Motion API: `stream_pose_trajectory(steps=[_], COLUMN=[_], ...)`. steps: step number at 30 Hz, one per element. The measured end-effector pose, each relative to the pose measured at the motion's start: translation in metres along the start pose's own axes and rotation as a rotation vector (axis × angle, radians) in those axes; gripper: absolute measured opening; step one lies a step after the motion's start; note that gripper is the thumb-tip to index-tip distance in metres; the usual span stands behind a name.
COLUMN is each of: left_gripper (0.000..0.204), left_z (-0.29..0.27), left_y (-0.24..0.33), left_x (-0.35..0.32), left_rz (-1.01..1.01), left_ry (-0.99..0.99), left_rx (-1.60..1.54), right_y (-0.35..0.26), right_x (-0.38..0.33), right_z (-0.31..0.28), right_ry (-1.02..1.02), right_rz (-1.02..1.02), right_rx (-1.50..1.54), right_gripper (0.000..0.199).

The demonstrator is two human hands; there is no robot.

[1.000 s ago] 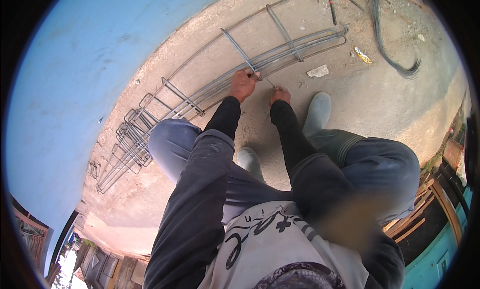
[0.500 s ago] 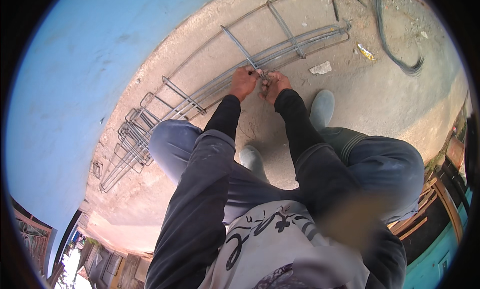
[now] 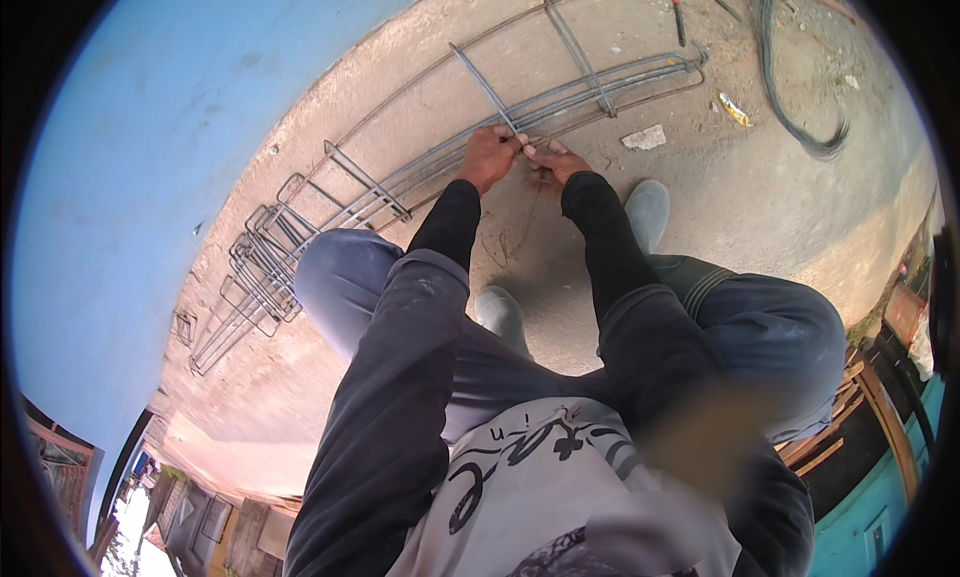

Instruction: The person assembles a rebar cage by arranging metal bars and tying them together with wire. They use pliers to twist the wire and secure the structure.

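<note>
A long rebar cage (image 3: 430,167) lies on the ground, its bars crossed by rectangular stirrups (image 3: 484,89). My left hand (image 3: 488,159) is closed at the near lower end of one stirrup, fingers against the bars. Close beside it, my right hand (image 3: 556,163) has its thumb and fingers pinched together at the same joint. A thin dark wire (image 3: 530,215) appears to trail down from beneath the right hand. Fingers hide most of the joint, so how the wire runs round the bars cannot be made out.
Loose stirrups (image 3: 262,239) crowd the cage's left end, along a blue wall (image 3: 190,107). At the upper right lie a bundle of thin wire (image 3: 775,87), a dark slim tool (image 3: 678,17), a yellow-white wrapper (image 3: 735,110) and a stone chip (image 3: 643,137). My grey boots (image 3: 648,215) stand close by.
My right hand has drawn slightly right, its fingers straighter, while the left stays at the stirrup. The thin wire below the right hand now shows more clearly. The view has shifted slightly.
</note>
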State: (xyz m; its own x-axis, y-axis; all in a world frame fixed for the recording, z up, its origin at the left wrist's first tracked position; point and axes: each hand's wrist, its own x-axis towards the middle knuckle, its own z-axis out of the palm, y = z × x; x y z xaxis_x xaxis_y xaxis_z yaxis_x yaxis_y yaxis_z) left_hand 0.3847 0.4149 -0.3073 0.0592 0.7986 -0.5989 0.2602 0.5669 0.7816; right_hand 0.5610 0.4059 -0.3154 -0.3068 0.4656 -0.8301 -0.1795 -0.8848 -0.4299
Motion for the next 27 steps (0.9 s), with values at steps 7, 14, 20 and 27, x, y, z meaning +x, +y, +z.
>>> stream_pose_trajectory(steps=[7,14,20,27], left_gripper=[0.028,0.024,0.047,0.040], left_z=[0.002,-0.006,-0.019,-0.006], left_y=[0.017,0.009,-0.044,0.002], left_x=[-0.006,-0.002,0.018,0.005], left_rz=[-0.022,-0.042,0.112,0.092], left_ry=[-0.042,-0.116,-0.179,-0.312], left_rx=[-0.054,-0.103,0.075,0.169], right_y=[0.028,0.038,0.024,0.012], right_x=[0.011,0.008,-0.002,-0.006], right_z=[-0.003,0.016,0.035,0.010], right_ry=[0.247,0.560,0.559,0.524], right_rz=[-0.280,-0.440,-0.384,-0.396], right_rx=[-0.270,-0.606,-0.762,-0.732], right_gripper=[0.037,0.059,0.055,0.055])
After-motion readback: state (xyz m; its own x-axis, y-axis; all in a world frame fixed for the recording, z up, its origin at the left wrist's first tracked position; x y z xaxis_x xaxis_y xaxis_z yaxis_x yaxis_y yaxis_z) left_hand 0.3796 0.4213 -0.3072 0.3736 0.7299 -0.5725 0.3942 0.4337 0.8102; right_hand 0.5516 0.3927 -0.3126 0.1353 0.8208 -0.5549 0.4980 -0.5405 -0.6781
